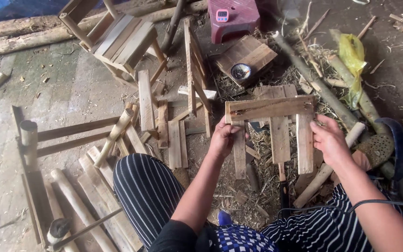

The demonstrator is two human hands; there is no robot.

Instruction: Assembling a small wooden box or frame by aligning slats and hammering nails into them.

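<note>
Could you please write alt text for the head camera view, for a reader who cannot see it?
A seated person's left hand and right hand hold up a small frame of wooden slats over a dirt floor littered with loose slats, bamboo poles and shavings. A finished small wooden stool stands further off.

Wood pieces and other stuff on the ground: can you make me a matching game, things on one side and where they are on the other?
Things:
1. wooden slat panel
2. yellow plastic bag
3. small bowl
4. red plastic stool

Places:
A. at the top of the picture, with a small pink device on it
B. held up between the left hand and the right hand
C. on a flat board behind the panel
D. draped over bamboo poles at the right

Pairs: 1-B, 2-D, 3-C, 4-A
</note>
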